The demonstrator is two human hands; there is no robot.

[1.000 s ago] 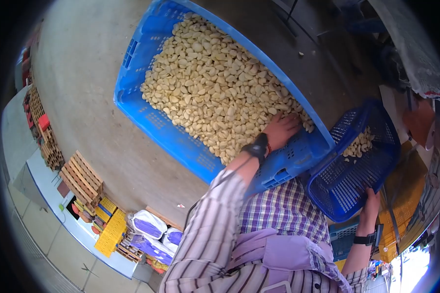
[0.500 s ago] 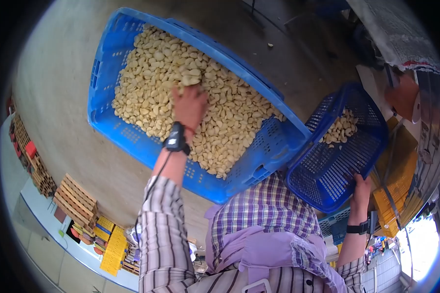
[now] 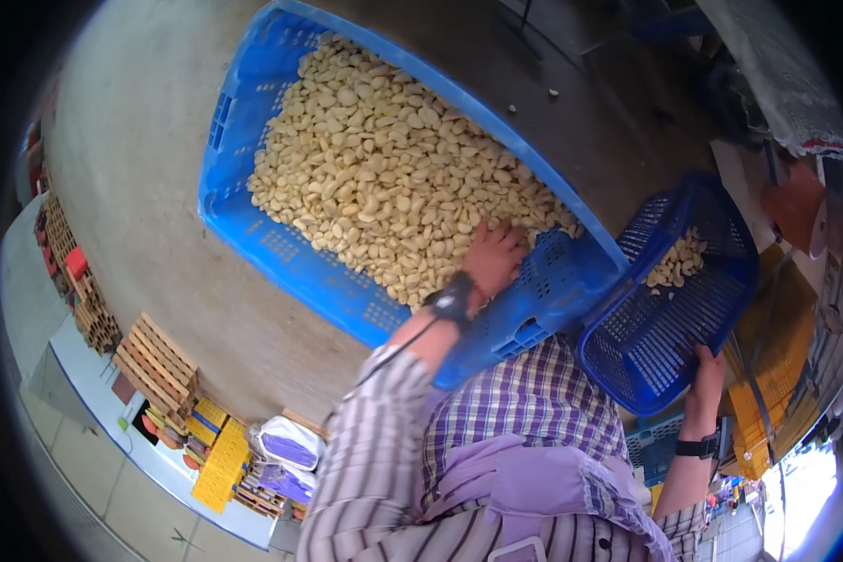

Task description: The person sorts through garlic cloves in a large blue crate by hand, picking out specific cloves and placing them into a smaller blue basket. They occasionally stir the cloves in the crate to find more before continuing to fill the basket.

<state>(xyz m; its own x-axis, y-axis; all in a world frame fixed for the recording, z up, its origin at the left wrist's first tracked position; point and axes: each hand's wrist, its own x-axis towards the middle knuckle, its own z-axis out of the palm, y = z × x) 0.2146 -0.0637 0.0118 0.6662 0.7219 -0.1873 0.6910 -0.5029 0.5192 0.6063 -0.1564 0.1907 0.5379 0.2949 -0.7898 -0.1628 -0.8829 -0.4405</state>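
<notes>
Half a second earlier the left hand (image 3: 493,255) had been out over the middle of the peeled garlic cloves (image 3: 393,178), knuckles up; it had since drawn back to the near end of the large blue crate (image 3: 253,239). It lay palm-down on the heap just beside the perforated end wall, fingers bent and dug in among the cloves. Whether they were clenched on a handful could not be told, since the fingertips were buried. A black band sat on that wrist, with a thin cord running down the striped sleeve (image 3: 384,440).

The crate stood tilted on the grey concrete floor (image 3: 140,112), its near end toward the person, so the cloves banked against that end, in reach of the raking hand.

The right hand (image 3: 705,368) gripped the lower rim of the small blue basket (image 3: 670,309), fingers curled tightly round the plastic edge. The basket was held tipped, its open mouth facing the crate's corner and nearly touching it, probably so that cloves could pass across without spilling. A modest clump of cloves (image 3: 676,262) had settled in its upper part.

Low on the left, well apart from the work, wooden pallets (image 3: 155,361), yellow crates (image 3: 217,454) and white-and-purple sacks (image 3: 288,445) were stacked.
</notes>
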